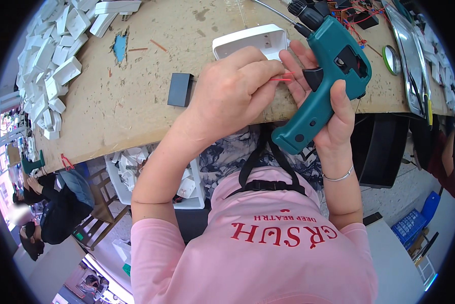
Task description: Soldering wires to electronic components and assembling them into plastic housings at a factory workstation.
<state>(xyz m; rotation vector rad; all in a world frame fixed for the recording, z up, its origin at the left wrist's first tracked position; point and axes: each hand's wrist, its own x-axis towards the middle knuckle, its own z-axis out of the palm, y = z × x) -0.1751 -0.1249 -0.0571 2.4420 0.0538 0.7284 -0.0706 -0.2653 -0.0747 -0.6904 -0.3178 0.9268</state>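
Note:
My left hand [232, 88] is closed in a pinch on thin red wires [283, 78], whose ends stick out to the right of the fingertips. My right hand [334, 109] holds a teal cordless screwdriver [334, 66], its handle lying between thumb and palm and its long bit pointing up and to the left. The right fingertips reach close to the wires. Just beyond both hands, an open white plastic housing [252, 41] rests on the worn table [136, 106]; the left hand hides part of it. Beside my left wrist stands a small black box [179, 90].
White plastic housings [52, 76] are heaped on the left. Black parts with red wires [361, 17], a round tin [391, 60] and a metal tray [407, 55] lie on the right. Below the edge are a white bin [194, 187] and a black bin [384, 147]. People sit at far left.

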